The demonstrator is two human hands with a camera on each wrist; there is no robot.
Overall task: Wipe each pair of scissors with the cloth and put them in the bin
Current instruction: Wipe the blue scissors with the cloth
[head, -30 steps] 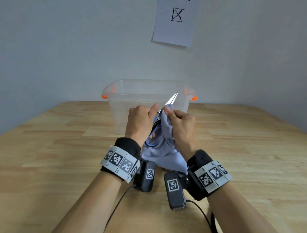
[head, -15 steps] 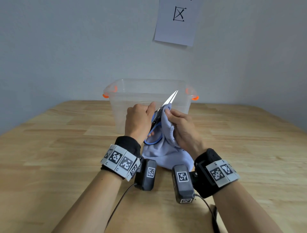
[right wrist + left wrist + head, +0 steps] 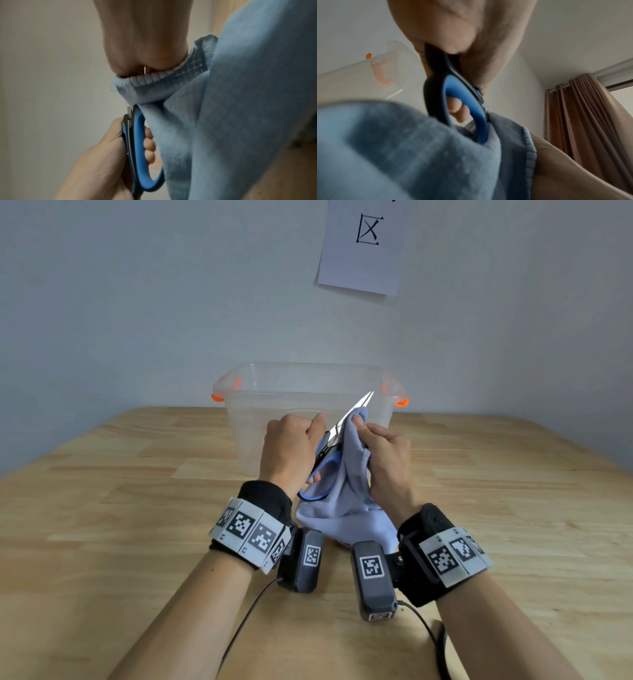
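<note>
Left hand [image 3: 291, 450] grips the scissors [image 3: 346, 422] (blades up); right hand [image 3: 387, 460] pinches the cloth [image 3: 342, 508] around them.

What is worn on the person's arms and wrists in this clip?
Forearms are bare, no sleeves. Each wrist carries a black band wrapped by white panels printed with black square markers. A dark grey camera block, each bearing its own marker tag, hangs inside each wrist, with a black cable trailing off.
</note>
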